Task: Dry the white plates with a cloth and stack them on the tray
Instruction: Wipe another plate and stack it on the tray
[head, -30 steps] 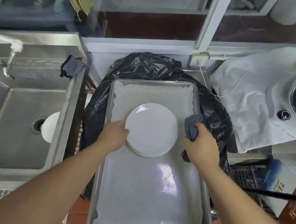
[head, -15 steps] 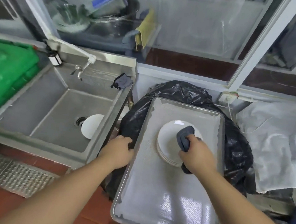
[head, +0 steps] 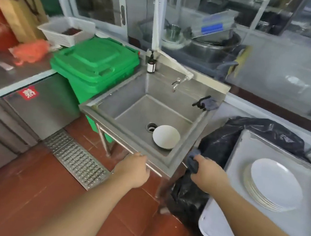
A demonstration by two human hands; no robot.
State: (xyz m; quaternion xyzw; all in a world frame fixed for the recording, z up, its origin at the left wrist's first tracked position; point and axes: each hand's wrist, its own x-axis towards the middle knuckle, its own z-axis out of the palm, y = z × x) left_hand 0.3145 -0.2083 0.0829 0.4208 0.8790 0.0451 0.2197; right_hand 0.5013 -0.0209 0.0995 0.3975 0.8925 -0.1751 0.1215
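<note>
- Red floor tiles (head: 27, 196) are seen under a steel sink (head: 168, 165), with a green bin (head: 96, 64) at its left.
- One round, plain white plate (head: 166, 136) is seen lying in the sink basin beside the drain.
- One stack of white plates (head: 274, 184), glossy and shallow, is set on the lined tray (head: 235, 227); the number in it cannot be counted.
- A grey cloth (head: 193, 161) is gripped in the curled right hand (head: 208, 171).
- Nothing is held by the left hand (head: 134, 169); its fingers are loosely bent at the sink's front edge.

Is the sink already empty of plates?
No, one white plate lies in the sink beside the drain, apart from the stack of plates on the tray.
</note>
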